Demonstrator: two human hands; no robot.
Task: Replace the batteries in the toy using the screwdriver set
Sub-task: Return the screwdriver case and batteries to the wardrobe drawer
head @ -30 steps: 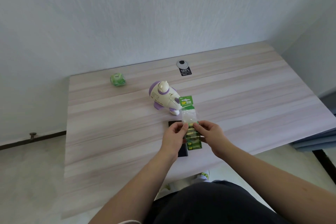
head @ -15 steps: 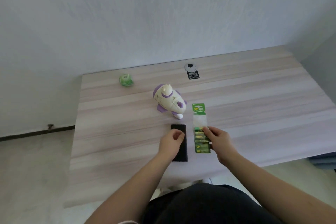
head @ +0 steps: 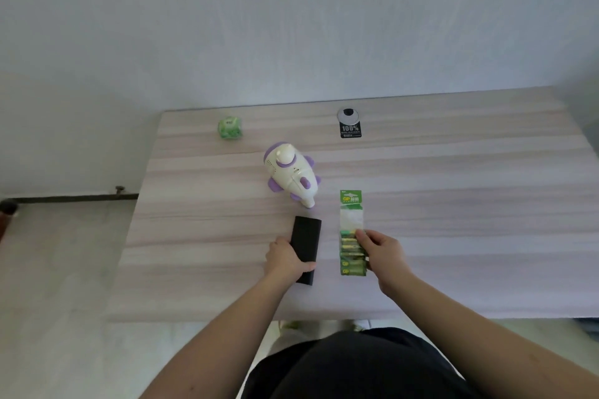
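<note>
A white and purple toy [head: 291, 173] stands on the wooden table [head: 453, 204] near the middle. In front of it lies a flat black case [head: 307, 241], the screwdriver set, and my left hand [head: 287, 259] grips its left side near the front end. To the right lies a green battery pack [head: 351, 230] flat on the table, with several batteries in its lower half. My right hand [head: 381, 249] rests on the pack's right edge, fingertips on the batteries.
A small green packet [head: 229, 128] sits at the back left of the table. A black and silver label [head: 349, 124] lies at the back centre. The table's front edge runs just before my lap; the wall rises behind.
The battery pack went from held up in both hands to lying flat on the table. My left hand left it and took hold of the black case.
</note>
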